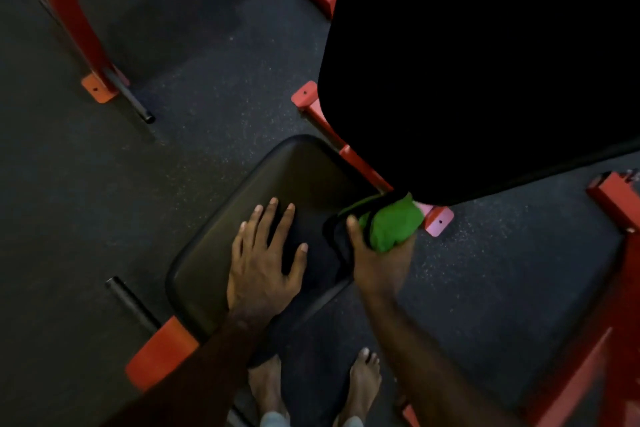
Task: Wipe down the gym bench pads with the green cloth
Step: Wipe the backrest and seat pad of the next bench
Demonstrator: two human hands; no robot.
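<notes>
The green cloth [389,225] is bunched at about 4 o'clock from the frame's centre, pressed against the corner where the seat pad [263,204] meets the lower edge of the back pad [485,62]. It is held by the right hand [379,253] with thumb and fingers clamped round it — a grip judged to suit working the cloth into that junction. The left hand [263,260] lies flat on the seat pad at 6 o'clock, fingers spread apart and straight, apparently to brace the body while leaning in. Two pads are counted, one cloth, two hands. Outward, red frame pieces [440,220] are bolted to the dark speckled floor [207,62], a red arch [69,10] stands at 10 o'clock, and two bare feet [363,381] show at 6 o'clock.
</notes>
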